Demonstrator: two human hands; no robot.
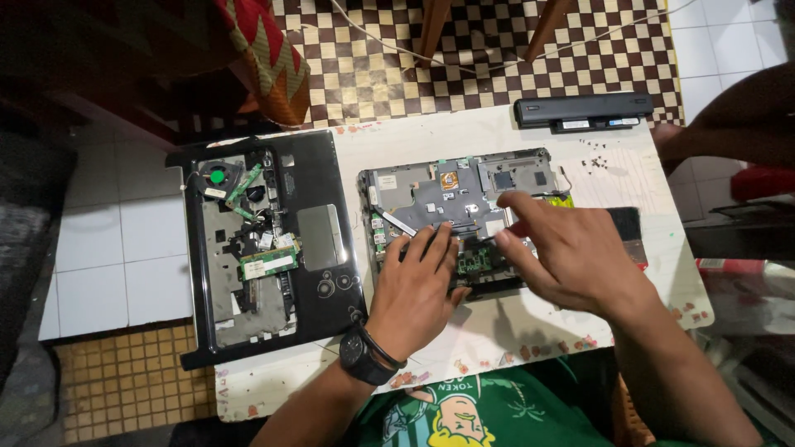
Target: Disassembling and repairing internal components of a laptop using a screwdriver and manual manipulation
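An opened laptop base [447, 190] with its grey metal frame and circuit boards exposed lies in the middle of a small white table [497, 323]. My left hand [414, 290], a black watch on its wrist, rests flat on the near edge of the base, fingers spread over a green board. My right hand [563, 248] hovers over the right part of the base, index finger pointing toward the centre and thumb near a small part; whether it pinches anything is hidden.
A black laptop top cover [319, 281] with touchpad, fan and green boards lies at the left, overhanging the table. A long black battery [584, 110] sits at the far edge, several small screws [596, 161] beside it. Another person's arm [737, 124] is at the right.
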